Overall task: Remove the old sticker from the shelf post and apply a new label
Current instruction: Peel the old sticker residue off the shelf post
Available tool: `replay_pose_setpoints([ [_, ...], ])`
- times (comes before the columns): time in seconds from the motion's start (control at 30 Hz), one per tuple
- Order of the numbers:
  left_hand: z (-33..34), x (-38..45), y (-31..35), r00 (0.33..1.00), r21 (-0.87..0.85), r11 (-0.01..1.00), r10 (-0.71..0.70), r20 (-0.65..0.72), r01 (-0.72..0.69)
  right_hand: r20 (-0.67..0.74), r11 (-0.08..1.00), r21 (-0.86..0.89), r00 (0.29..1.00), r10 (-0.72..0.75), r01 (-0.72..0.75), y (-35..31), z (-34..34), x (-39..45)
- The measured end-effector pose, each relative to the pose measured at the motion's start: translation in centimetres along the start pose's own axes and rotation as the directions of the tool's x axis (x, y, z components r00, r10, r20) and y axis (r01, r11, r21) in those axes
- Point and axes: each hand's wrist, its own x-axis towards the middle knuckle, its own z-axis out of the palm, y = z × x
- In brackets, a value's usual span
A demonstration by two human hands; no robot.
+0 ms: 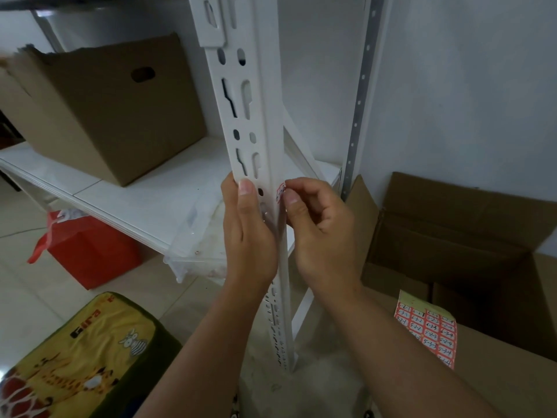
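A white slotted shelf post (pixel 256 122) runs down the middle of the view. My left hand (pixel 248 233) grips the post from the left, thumb lying up its front face. A small red-and-white sticker (pixel 280 192) sits on the post's right edge. My right hand (pixel 319 227) has its thumb and curled fingers at that sticker, pinching its edge. A sheet of red labels with handwritten numbers (pixel 428 330) lies on a cardboard box flap at the lower right.
A brown cardboard box (pixel 105 116) stands on the white shelf (pixel 99 188) to the left. A clear plastic bag (pixel 199 236) hangs over the shelf edge. A red bag (pixel 87 251) and a yellow cushioned stool (pixel 81 357) are on the floor. An open carton (pixel 467 242) stands at the right.
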Motion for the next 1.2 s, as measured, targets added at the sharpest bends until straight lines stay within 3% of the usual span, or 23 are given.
replay_pose_setpoints([
  [0.37, 0.2, 0.1, -0.3, 1.0, 0.031, 1.0, -0.002, -0.01, 0.002, 0.111, 0.947, -0.269, 0.982, -0.151, 0.176, 1.1, -0.4, 1.1],
  [0.73, 0.2, 0.2, -0.1, 1.0, 0.043, 0.999, -0.015, -0.015, 0.016, 0.187, 0.703, -0.604, 0.924, -0.333, 0.375, 1.0, -0.8, 1.7],
  [1.03, 0.2, -0.2, 0.2, 1.0, 0.057, 0.998, -0.004, -0.001, 0.004, 0.093, 0.933, -0.347, 0.993, -0.068, 0.096, 2.0, -1.2, 0.6],
  [1.1, 0.2, -0.7, 0.1, 0.996, 0.158, 0.986, 0.071, -0.063, -0.06, 0.071, 0.973, -0.227, 0.997, -0.027, 0.043, 1.4, -1.5, 0.3],
  [1.2, 0.4, -1.6, 0.5, 0.936, 0.355, 0.903, 0.314, -0.159, -0.243, 0.059, 0.995, -0.095, 0.998, -0.004, 0.01, 0.2, -2.1, 0.0],
])
